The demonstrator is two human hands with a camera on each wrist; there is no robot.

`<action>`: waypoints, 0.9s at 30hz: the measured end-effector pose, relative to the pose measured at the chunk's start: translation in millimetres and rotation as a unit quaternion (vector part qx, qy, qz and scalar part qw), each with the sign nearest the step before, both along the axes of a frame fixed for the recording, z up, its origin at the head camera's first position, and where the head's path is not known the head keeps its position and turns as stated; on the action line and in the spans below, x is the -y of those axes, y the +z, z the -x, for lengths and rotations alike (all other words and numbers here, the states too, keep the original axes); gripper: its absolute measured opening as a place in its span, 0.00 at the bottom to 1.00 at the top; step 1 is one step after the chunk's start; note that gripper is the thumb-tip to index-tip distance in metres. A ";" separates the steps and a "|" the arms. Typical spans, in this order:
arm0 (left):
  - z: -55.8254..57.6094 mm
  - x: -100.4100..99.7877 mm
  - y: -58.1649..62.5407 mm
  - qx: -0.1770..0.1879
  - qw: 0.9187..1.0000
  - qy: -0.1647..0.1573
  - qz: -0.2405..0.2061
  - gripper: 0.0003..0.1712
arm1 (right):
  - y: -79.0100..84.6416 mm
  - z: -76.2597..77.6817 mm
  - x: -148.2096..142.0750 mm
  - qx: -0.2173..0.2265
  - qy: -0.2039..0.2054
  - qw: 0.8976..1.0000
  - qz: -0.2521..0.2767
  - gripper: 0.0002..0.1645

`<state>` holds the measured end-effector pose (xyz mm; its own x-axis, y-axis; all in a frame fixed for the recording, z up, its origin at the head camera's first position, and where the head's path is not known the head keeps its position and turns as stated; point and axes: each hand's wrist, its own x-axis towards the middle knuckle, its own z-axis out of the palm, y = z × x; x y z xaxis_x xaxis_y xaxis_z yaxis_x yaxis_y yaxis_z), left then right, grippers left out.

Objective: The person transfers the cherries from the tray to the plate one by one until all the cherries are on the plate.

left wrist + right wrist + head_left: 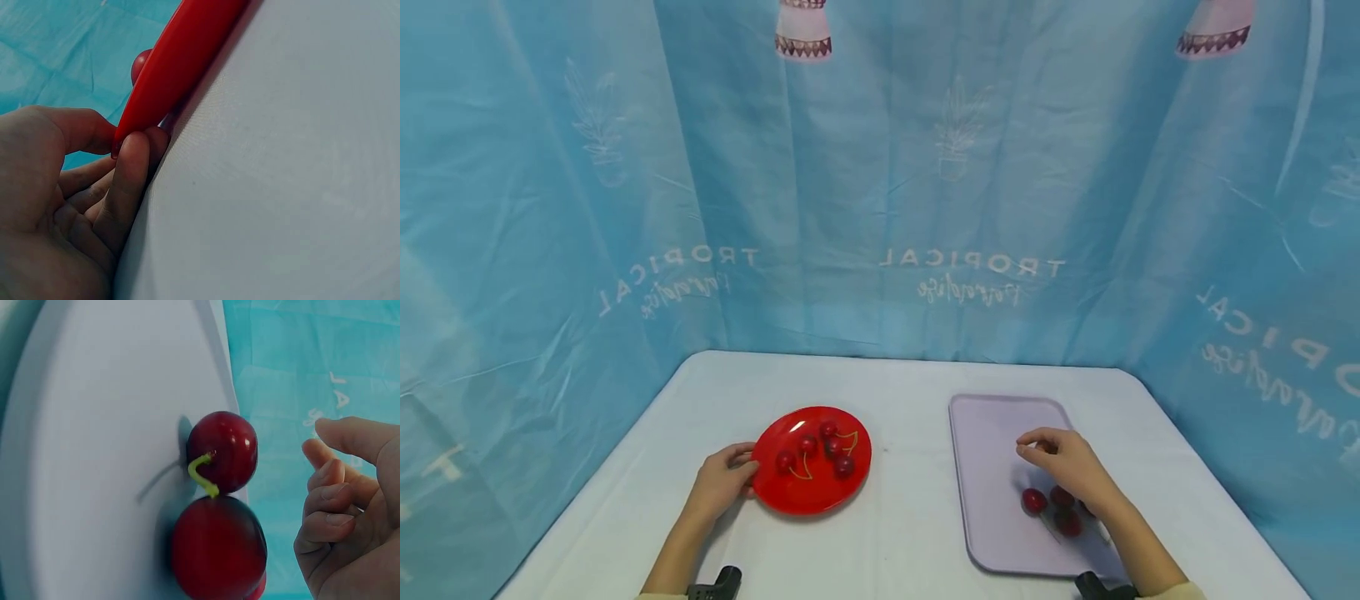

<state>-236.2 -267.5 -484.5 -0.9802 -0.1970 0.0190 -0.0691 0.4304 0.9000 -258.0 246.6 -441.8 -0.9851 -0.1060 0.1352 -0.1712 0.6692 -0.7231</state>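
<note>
My left hand (724, 479) pinches the left rim of a round red plate (782, 498), thumb on top and fingers tucked beneath, as the left wrist view shows. On the plate sit several dark red cherries (844, 466), some joined by yellow-green stems. Over the lavender tray (992, 500) hovers my right hand (1066, 465), thumb and forefinger tips close together with nothing between them, the other fingers loosely curled. Below it on the tray lie several more cherries (1033, 501), partly hidden by the hand and wrist. Up close, one cherry (222, 452) shows a short green stem.
A white-covered table (910, 483) carries both plate and tray, with a strip of tabletop between them. Blue printed curtains (865, 208) hang behind the table and along both sides.
</note>
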 end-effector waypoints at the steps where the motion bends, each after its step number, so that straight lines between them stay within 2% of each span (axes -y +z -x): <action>1: 0.4 0.2 0.0 0.000 1.000 0.001 -0.003 0.24 | 0.2 0.0 -0.8 -0.002 -0.001 1.000 -0.003 0.20; 10: 1.4 -1.3 -0.8 0.000 1.000 -0.006 -0.011 0.24 | 0.4 -1.3 -10.2 -0.001 -0.010 1.000 -0.023 0.20; 17: 0.9 4.4 -2.8 0.003 1.000 -0.002 -0.006 0.24 | 2.1 -1.8 -12.6 0.012 -0.012 1.000 -0.018 0.22; 27: 2.5 4.4 -1.9 0.002 1.000 -0.006 -0.010 0.24 | 4.1 -4.0 -29.2 0.002 -0.032 0.999 -0.026 0.25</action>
